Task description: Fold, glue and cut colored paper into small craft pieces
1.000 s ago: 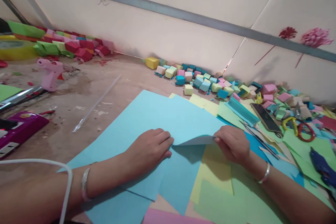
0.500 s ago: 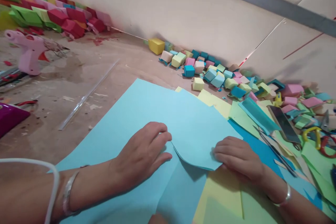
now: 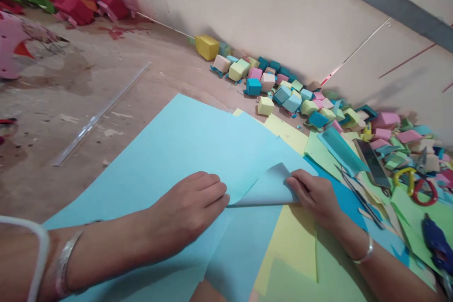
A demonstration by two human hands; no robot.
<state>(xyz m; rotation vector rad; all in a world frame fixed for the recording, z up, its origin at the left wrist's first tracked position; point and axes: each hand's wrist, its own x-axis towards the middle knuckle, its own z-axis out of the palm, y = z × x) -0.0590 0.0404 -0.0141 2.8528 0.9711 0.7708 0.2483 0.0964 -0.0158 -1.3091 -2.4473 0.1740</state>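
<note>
A light blue paper piece (image 3: 265,189) lies on top of a large light blue sheet (image 3: 148,151), its near edge turned up and over into a flap. The curled fingers of my left hand (image 3: 193,207) are closed at the left end of the fold. At the other end, my right hand (image 3: 316,196) pinches the flap between thumb and fingers, with one corner standing up beside the fingertips. Beneath both hands are more sheets, among them a yellow sheet (image 3: 293,245) and a green sheet (image 3: 300,278).
Several small paper boxes (image 3: 283,94) line the wall. On the right lie scissors (image 3: 415,184), a phone (image 3: 373,163), tweezers-like metal blades (image 3: 361,198) and a dark blue tool (image 3: 437,243). A clear ruler (image 3: 102,115) and a pink glue gun (image 3: 10,47) are on the left.
The near edge of the blue paper, curved downward before, is now folded up and over. My right hand has turned into a pinch, and my left fingers have closed in. The view has shifted slightly.
</note>
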